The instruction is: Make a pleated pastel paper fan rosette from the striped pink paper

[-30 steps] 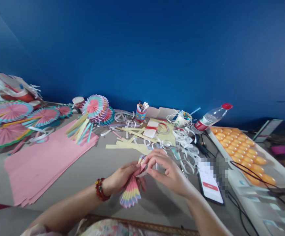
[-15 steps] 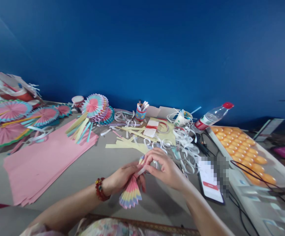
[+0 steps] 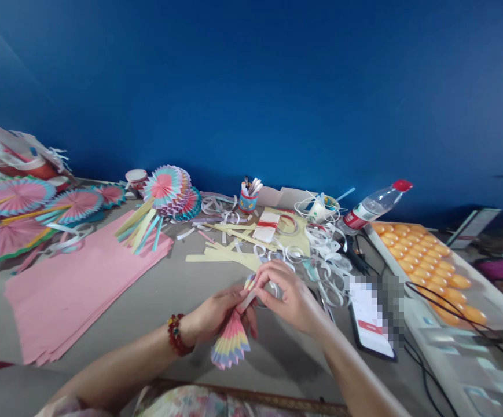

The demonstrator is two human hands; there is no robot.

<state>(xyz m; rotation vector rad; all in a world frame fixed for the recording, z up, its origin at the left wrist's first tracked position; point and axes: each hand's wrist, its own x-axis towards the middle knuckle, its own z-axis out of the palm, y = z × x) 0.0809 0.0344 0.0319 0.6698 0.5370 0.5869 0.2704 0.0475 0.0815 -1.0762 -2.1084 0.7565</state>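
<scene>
A pleated paper fan (image 3: 231,341) in pink, yellow and lilac is pinched at its middle by my left hand (image 3: 216,313). Its lower half spreads out below the fingers, and a small part of the other half shows above them. My right hand (image 3: 283,292) has its thumb and index finger closed on a white strip (image 3: 248,300) that lies against the fan's middle. The strip's far end curls out beyond my right fingers. How the strip meets the pleats is partly hidden by the fingers.
Pink paper sheets (image 3: 90,284) and finished paper rosettes (image 3: 164,188) lie to the left. Curled white strips (image 3: 331,272), a pen holder (image 3: 248,200) and a bottle (image 3: 375,205) stand behind. At right are a phone (image 3: 370,318), black cables (image 3: 425,370) and a tray of orange domes (image 3: 433,266).
Almost nothing differs. Both hands keep their hold on the fan and the strip, with only a slight shift of the right fingers and the strip.
</scene>
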